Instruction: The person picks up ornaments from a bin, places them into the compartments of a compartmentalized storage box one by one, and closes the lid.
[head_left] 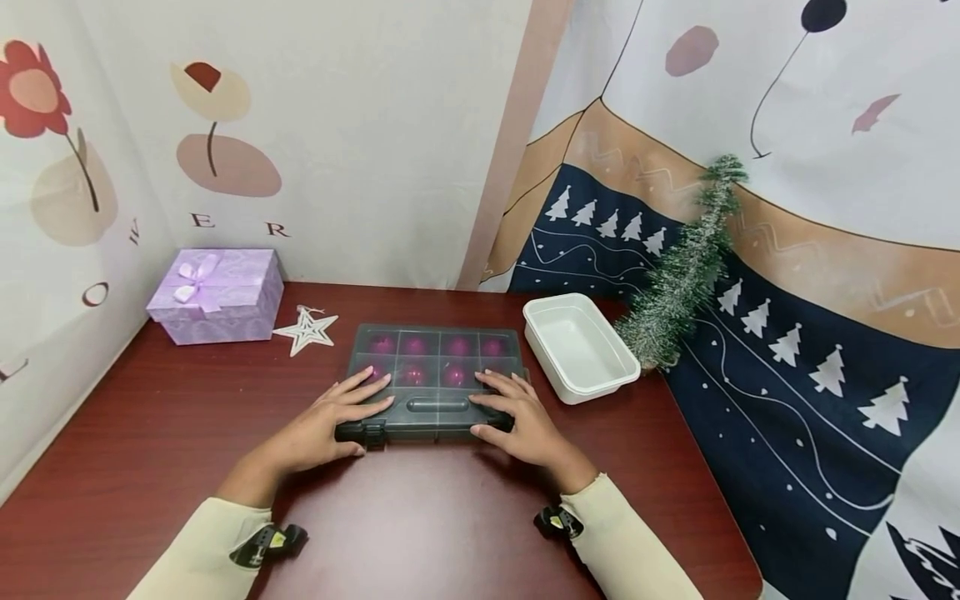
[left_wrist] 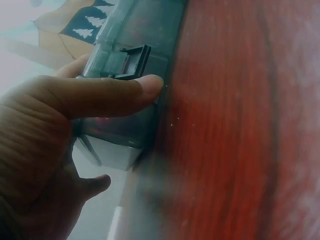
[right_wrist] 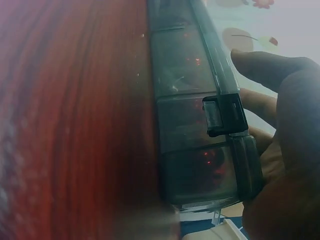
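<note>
A dark translucent compartment case (head_left: 435,404) lies closed on the table, with several shiny magenta balls (head_left: 414,375) showing through its lid. My left hand (head_left: 330,425) rests on its left front corner, fingers spread over the lid. In the left wrist view, the straight thumb lies along the case's front beside a black latch (left_wrist: 135,64) that sticks outward. My right hand (head_left: 525,421) touches the right front corner, its fingers stretched onto the lid. The right wrist view shows another black latch (right_wrist: 227,115) on the front edge, with the thumb above it and apart.
Right of the case stands a white rectangular tub (head_left: 581,346), and behind that a small frosted artificial tree (head_left: 686,267). A lilac gift box (head_left: 225,312) and a white star ornament (head_left: 307,331) sit at the back left. Printed cloth hangs behind the table.
</note>
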